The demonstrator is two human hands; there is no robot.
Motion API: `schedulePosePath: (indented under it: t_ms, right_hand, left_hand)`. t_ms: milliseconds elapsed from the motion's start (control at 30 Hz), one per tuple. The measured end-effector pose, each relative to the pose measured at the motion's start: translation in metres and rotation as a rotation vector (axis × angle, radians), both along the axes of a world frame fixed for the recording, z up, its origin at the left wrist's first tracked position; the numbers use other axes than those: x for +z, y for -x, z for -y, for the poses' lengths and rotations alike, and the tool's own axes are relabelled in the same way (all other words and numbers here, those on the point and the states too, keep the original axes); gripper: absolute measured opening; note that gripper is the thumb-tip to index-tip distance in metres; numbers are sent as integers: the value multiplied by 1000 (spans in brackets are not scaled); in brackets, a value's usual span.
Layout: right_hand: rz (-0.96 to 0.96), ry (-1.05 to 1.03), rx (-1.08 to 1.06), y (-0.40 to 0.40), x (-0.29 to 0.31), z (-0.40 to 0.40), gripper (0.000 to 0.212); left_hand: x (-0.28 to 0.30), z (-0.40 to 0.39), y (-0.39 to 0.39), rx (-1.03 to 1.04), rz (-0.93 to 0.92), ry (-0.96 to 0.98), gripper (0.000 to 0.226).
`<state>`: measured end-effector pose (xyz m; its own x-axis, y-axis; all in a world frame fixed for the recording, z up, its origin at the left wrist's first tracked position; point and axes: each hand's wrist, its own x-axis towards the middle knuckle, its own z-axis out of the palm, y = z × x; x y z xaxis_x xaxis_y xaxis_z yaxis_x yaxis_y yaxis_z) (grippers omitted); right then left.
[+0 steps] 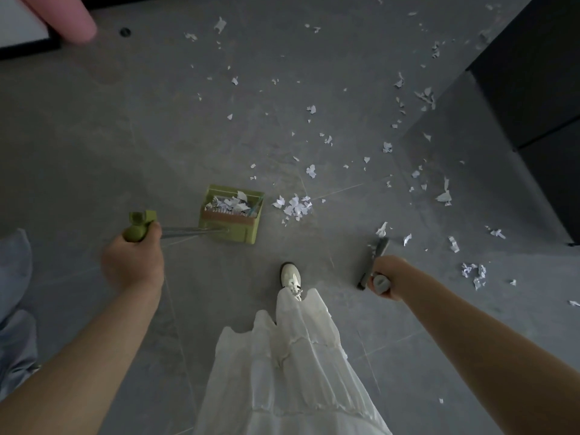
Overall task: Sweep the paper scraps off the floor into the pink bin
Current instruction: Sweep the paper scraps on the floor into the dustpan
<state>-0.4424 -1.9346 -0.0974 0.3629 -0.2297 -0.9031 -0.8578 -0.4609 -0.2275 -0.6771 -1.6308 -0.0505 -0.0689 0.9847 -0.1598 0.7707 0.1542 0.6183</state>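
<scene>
Nearest to me, my left hand (133, 262) grips the green dustpan handle (138, 229) and my right hand (387, 281) grips the grey broom handle (376, 262). The dustpan (230, 215) stands on the floor (94, 146), scraps inside, beside a small pile (295, 207). More paper scraps (345, 127) lie beyond; the pink bin (67, 15) is far left.
</scene>
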Motion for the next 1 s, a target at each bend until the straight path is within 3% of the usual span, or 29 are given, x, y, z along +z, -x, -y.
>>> schedulePosePath:
  t_ms: [133,267,400,567,1000]
  right_hand:
    - [-13,-32,101,-17,4,-40,27]
    - [-66,-129,133,-42,17,-94,10]
    - [-89,-200,182,-72,23,-144,14]
    - [-108,-319,79,-98,27,-181,19]
    - [-79,-187,141,-108,33,-211,21]
  left_hand:
    - [0,-10,-22,36,2,29,41]
    - [6,-27,-43,89,12,14,40]
    - [6,-48,-58,163,59,4,41]
    - [4,-64,-73,205,80,-25,38]
    - [4,-117,-84,210,-1,-25,43]
